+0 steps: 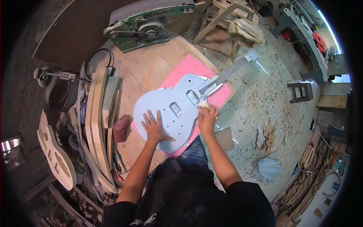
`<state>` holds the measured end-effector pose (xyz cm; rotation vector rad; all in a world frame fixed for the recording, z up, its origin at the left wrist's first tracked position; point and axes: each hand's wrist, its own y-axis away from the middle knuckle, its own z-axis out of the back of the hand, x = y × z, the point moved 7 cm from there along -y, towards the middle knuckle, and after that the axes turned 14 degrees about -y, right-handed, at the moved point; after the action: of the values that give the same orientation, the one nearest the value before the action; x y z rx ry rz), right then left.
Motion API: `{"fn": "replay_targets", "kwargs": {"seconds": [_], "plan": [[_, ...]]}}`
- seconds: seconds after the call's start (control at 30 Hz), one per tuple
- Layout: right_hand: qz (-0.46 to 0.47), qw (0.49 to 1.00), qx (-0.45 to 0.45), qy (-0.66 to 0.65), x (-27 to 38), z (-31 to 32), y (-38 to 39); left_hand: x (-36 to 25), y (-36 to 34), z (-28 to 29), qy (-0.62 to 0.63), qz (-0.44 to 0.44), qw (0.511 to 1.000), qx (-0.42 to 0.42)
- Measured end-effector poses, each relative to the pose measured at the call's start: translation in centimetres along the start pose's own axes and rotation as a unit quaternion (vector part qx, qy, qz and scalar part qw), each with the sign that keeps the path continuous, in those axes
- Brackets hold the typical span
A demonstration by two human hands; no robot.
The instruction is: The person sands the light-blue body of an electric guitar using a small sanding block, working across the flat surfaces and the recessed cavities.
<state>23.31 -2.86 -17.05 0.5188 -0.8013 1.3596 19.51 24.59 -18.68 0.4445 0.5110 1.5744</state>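
Note:
A pale grey-blue electric guitar body [151, 104] with its neck [230, 70] attached lies flat on a pink foam sheet [185, 70] on the wooden workbench. Two rectangular cavities and several small holes show in its top. My left hand [154, 128] rests flat on the lower left of the body, fingers spread. At the body's right edge, by the waist curve, my right hand [207, 117] is closed round a small pale pad [203, 106], perhaps folded sandpaper; its exact kind is unclear. The fingers there are slightly blurred.
A green belt sander [145, 28] stands at the bench's far side. To the left are wooden strips [96, 113], a dark red object [121, 128] and an unfinished guitar body [56, 155]. Wood shavings litter the tiled floor [253, 125] at right, near a small stool [300, 92] and a blue cloth [268, 169].

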Motion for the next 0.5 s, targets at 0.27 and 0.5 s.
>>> {"fn": "replay_targets", "kwargs": {"seconds": [0.27, 0.5], "plan": [[0.034, 0.996, 0.080, 0.006, 1.4, -2.7, 6.6, 0.2, -0.2, -0.4, 0.003, -0.002, 1.000, -0.007], [-0.035, 0.999, 0.004, 0.032, 2.0, -2.5, 6.7, -0.3, -0.3, -0.6, 0.002, -0.010, 1.000, -0.013]]}}
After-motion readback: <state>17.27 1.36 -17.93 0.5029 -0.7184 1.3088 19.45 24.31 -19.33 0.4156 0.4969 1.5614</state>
